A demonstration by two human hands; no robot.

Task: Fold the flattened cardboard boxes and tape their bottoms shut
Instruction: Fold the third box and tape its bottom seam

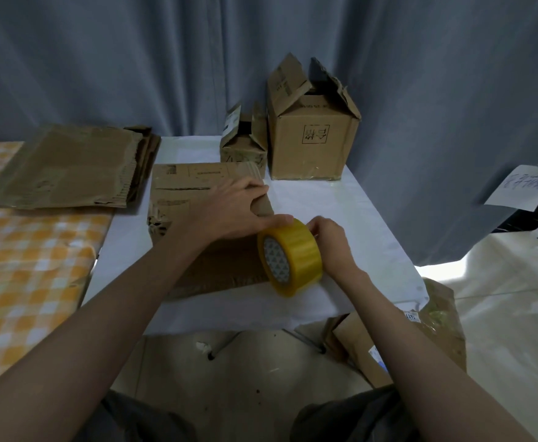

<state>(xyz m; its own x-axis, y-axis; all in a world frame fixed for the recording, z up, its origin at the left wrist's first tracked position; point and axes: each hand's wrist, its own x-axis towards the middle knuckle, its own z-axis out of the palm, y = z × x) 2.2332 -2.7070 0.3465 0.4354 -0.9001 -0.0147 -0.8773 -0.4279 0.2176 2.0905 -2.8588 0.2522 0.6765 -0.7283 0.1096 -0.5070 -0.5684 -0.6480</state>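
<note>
Nearest: right hand (pixel 331 240) gripping yellow transparent packing-tape roll (pixel 290 256), upright at near right edge of folded brown cardboard box (pixel 204 218) on white-covered table (pixel 341 205). Left hand (pixel 229 208) on box, thumb touching roll.

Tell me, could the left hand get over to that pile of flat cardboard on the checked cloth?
Probably yes: the left hand rests on the box being taped, and nothing stands between it and the flat cardboard pile.
</note>
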